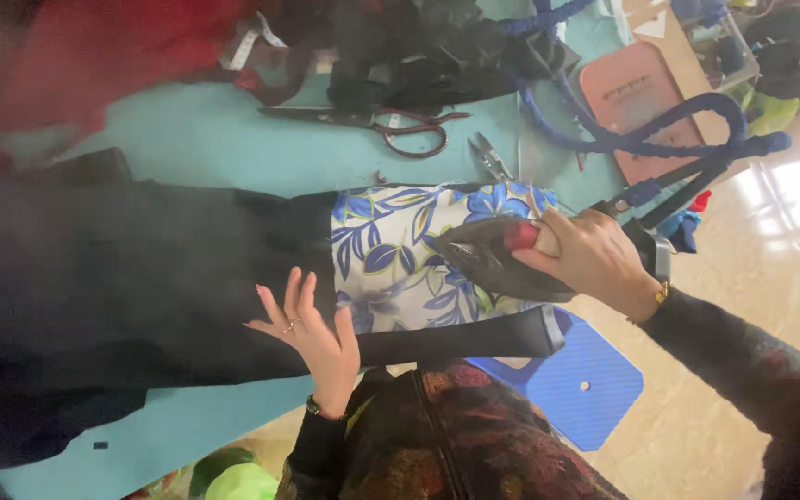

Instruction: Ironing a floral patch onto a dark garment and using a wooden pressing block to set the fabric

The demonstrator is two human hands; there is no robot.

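Iron (497, 262) sits on the blue-floral fabric panel (400, 255) at the table's near edge, right hand (590, 255) clamped around its handle. Left hand (312, 329) lies flat, fingers spread, on black cloth (141, 278) just beside the panel. Scissors (391, 125) and blue cord (631, 134) lie further back on the teal table (215, 139).

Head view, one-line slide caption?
Right hand presses black iron on blue floral fabric; left hand flattens black cloth.

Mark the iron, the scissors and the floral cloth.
iron (488, 264), head view, on its dark body left of the right hand.
scissors (409, 130), head view, on the reddish handles.
floral cloth (386, 255), head view, on its blue-leaf middle.
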